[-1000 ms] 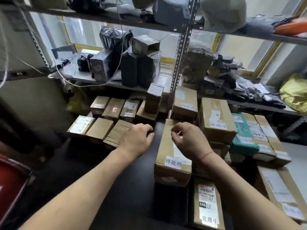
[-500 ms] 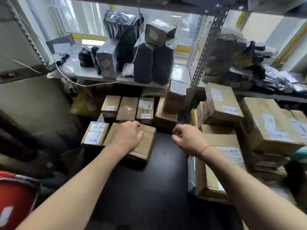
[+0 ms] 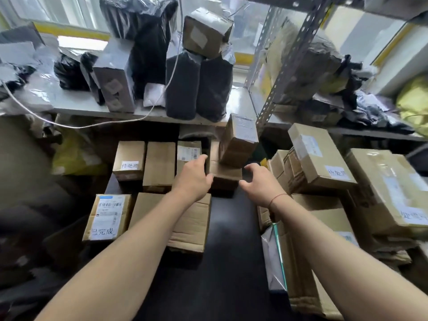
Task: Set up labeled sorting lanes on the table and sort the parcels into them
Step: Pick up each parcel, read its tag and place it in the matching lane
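Cardboard parcels stand in rows on a black table [image 3: 222, 256]. At the back middle lies a flat brown box [image 3: 228, 178] with a smaller labelled box [image 3: 239, 140] leaning tilted on top of it. My left hand [image 3: 192, 179] reaches along the flat box's left side, with its thumb at the front corner. My right hand [image 3: 259, 184] hovers just off the box's right side, fingers spread and loosely curved, holding nothing. To the left stand a box with a handwritten label [image 3: 129, 159], a plain box [image 3: 158, 166] and a box with a shipping label [image 3: 188, 152].
In the front left row sit a box with a white label [image 3: 107, 216] and a worn box [image 3: 193, 225] under my left forearm. Stacked labelled boxes [image 3: 320, 154] fill the right side. A shelf [image 3: 76, 105] behind holds black and grey wrapped parcels, and a perforated metal post [image 3: 284, 63] stands at back right.
Both hands moved forward: the left off the front-row box, the right away from the right-hand stack, to either side of the flat box at the back middle.
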Demonstrator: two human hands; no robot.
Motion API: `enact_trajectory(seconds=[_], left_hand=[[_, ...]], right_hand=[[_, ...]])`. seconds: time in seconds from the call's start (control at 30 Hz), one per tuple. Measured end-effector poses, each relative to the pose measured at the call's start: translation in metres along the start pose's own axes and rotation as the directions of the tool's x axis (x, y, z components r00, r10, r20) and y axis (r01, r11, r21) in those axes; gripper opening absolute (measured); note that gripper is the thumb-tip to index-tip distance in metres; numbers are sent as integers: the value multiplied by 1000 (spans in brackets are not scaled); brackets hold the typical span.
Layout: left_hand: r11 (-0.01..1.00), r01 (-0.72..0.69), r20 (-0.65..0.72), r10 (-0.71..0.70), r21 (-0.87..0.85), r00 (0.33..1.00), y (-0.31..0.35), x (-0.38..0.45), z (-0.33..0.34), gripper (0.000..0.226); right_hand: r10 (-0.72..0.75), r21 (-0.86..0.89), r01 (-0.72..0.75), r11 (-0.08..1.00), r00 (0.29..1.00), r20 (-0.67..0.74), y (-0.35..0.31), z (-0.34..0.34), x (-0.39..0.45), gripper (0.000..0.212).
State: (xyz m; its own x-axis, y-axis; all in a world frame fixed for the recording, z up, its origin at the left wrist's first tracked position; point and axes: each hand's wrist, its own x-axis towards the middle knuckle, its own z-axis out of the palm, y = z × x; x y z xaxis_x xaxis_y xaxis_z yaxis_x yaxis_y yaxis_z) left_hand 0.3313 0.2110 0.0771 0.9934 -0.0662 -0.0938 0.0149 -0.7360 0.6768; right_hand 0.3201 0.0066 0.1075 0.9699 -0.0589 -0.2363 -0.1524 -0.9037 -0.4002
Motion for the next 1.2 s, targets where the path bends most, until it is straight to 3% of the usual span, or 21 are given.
enact_trajectory(seconds=[0.27,0.5,0.7,0.87,1.03,1.2], left_hand=[[999,-12,27,13,-33,1000,42,79,16,71],[995,37,79,-29,-94,996,49,108,40,89],[990,-5,93,19,-142,995,48,107,49,81],[984,-39,90,55,-172,994,52,100,40,61],[966,-14,89,38,-258,995,59,86,23,55],[909,-6,25,18,-416,1000,59,63,2,47]], right_hand=[[134,230,-93,969,977,-167,-7,-24,68,60],[144,334,-104,937,985,-98,1,-23,99,101],[138,441,-95,892,988,-65,7,-19,102,68],[131,529,-77,845,989,-65,5,-19,96,67],[117,605,-41,795,989,-87,-2,-23,83,66],[131,784,-29,620,989,-67,-11,-32,67,60]])
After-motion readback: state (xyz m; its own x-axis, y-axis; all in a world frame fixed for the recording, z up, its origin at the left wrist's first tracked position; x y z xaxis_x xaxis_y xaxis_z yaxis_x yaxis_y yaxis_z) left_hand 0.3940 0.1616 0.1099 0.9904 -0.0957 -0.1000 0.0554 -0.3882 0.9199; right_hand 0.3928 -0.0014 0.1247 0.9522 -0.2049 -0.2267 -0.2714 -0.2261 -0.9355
